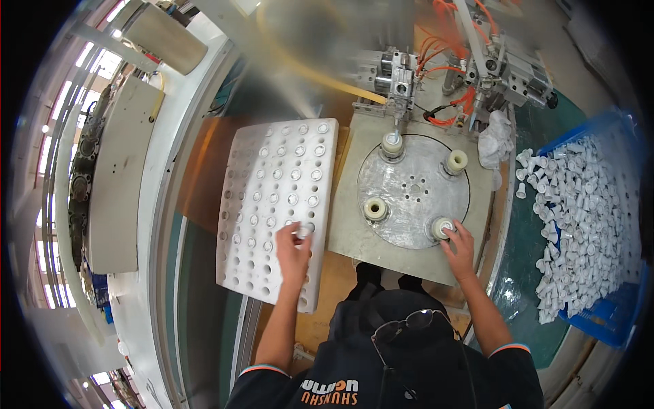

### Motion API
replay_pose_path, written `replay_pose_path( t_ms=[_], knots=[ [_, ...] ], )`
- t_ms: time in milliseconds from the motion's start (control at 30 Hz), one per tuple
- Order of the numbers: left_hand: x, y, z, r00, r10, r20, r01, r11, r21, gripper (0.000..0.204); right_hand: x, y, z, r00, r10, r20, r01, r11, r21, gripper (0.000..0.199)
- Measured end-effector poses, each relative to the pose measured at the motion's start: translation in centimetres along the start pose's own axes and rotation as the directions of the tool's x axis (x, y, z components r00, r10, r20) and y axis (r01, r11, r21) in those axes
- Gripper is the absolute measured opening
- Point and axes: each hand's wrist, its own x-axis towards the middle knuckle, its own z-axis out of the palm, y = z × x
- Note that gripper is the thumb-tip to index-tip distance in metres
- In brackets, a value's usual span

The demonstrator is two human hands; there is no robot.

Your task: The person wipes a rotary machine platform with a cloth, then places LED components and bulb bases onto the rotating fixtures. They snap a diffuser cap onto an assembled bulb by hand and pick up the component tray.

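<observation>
My left hand (293,253) is closed around a small round white plastic part (306,230), held over the right side of a white foam tray (269,271). Rows of holes run across the tray, many filled with similar round parts. My right hand (460,251) has its fingers on another white plastic part (444,225), which sits in the near right holder of a round metal turntable (414,221). The near left holder (375,210) and the far right holder (456,161) show open dark centres. A white-topped part (392,140) stands in the far left holder, under a nozzle.
A pneumatic head (395,78) with a yellow hose and a second one (501,71) with orange tubes stand behind the turntable. To the right, a blue basket (599,327) is heaped with white flared parts (579,218). A white cloth (496,140) lies near the turntable.
</observation>
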Motion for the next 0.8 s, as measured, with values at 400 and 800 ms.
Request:
replay_pose_path(
  t_ms=[400,800],
  knots=[
    [1.1,-3.2,0.0,0.967,0.16,0.198,-0.234,0.862,0.449,0.045,4.6,12.2,-8.7,0.871,0.314,-0.377,-0.432,0.855,-0.286,0.039],
    [-5.7,10.0,12.5,0.777,0.193,0.6,-0.189,0.979,-0.07,0.023,10.2,19.0,-11.5,0.99,0.137,0.014,-0.091,0.726,-0.681,0.018]
  ],
)
